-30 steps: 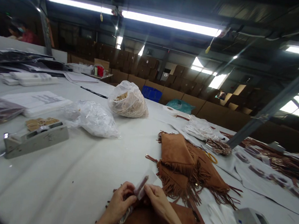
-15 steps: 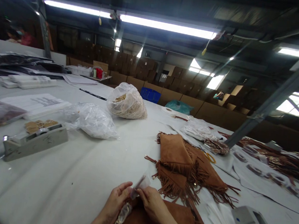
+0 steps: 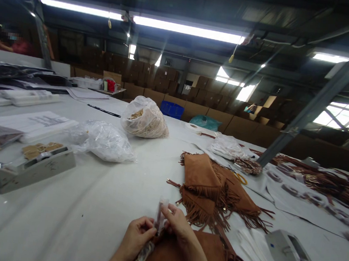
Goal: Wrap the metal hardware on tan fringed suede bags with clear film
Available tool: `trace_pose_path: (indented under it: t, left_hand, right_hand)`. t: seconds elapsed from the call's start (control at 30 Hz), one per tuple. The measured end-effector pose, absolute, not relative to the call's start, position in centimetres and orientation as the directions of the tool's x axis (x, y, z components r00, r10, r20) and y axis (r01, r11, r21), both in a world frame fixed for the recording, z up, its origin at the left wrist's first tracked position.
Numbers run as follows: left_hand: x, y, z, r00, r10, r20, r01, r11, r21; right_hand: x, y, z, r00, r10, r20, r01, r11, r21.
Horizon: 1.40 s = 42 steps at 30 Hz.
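A brown suede bag lies at the near edge, partly under my forearms. Above its top left corner, my left hand pinches the lower end of a small translucent plastic wrap. The fingers of my right hand are closed on the same wrap from the right. A strap with metal links in clear plastic runs down below my left hand. Just beyond, fringed brown suede bags are stacked.
A grey tape dispenser stands left, another at the near right. Clear plastic bags and a bag of tan pieces lie farther back. Yellow-handled scissors and brown straps are right. A metal post slants down.
The plastic wrap now stands more upright between my hands. My right hand has risen slightly, and the fingers of my left hand have curled in. The view has shifted a little.
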State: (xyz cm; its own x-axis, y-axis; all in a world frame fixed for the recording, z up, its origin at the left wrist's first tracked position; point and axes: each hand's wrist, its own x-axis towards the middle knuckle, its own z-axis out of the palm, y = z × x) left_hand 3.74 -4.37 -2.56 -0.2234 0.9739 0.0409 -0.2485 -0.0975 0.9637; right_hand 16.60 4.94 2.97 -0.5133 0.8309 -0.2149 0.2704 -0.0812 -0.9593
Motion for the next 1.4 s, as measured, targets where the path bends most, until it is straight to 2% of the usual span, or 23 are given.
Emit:
trace_pose_path:
  t: [0.1,0.3,0.47,0.6,0.77,0.87,0.97,1.07,1.2,1.3,1.4]
  left_hand:
    - [4.0,-4.5,-2.4,-0.222,0.972,0.073,-0.209,-0.12,0.971]
    - [3.9,-4.8,-2.0,-0.324,0.945,0.044,-0.132,-0.091,0.987]
    - [3.5,-4.7,-2.4,-0.258,0.966,0.027,0.04,-0.017,0.999]
    - [3.5,-4.7,-3.0,-0.261,0.965,0.015,0.022,-0.01,1.0]
    - [3.7,-4.6,-2.9,-0.284,0.959,-0.018,-0.153,-0.027,0.988]
    - [3.8,-4.6,-2.8,-0.257,0.966,-0.03,-0.118,0.0,0.993]
    - [3.8,-4.8,-2.7,-0.265,0.963,-0.046,-0.084,0.024,0.996]
    - [3.9,-5.0,-2.6,-0.274,0.961,-0.028,-0.049,0.016,0.999]
    - [4.0,-5.2,-2.5,-0.242,0.97,0.01,0.022,-0.005,1.0]
    - [4.1,-5.3,-2.6,-0.224,0.97,0.098,0.168,-0.061,0.984]
    - [4.3,-5.4,-2.9,-0.228,0.941,0.251,0.338,-0.165,0.927]
  right_hand:
    - [16.2,4.2,3.2,-0.587,0.767,-0.259,0.242,-0.139,-0.96]
    - [15.9,3.3,2.6,-0.538,0.829,-0.151,0.165,-0.072,-0.984]
    - [16.3,3.2,2.2,-0.511,0.851,-0.123,0.157,-0.049,-0.986]
    - [17.0,2.7,2.2,-0.535,0.833,-0.144,0.184,-0.052,-0.982]
    - [17.1,2.0,2.2,-0.521,0.846,-0.109,0.191,-0.008,-0.982]
    - [17.0,1.9,2.4,-0.544,0.836,-0.071,0.17,0.027,-0.985]
    - [17.3,1.7,2.5,-0.581,0.805,-0.124,0.207,-0.001,-0.978]
    - [17.8,1.2,2.1,-0.539,0.821,-0.186,0.327,0.001,-0.945]
    - [17.6,0.4,1.5,-0.435,0.891,-0.126,0.427,0.081,-0.901]
    - [17.1,0.1,1.2,-0.37,0.924,-0.093,0.42,0.078,-0.904]
    - [17.1,0.2,1.2,-0.349,0.931,-0.11,0.349,0.02,-0.937]
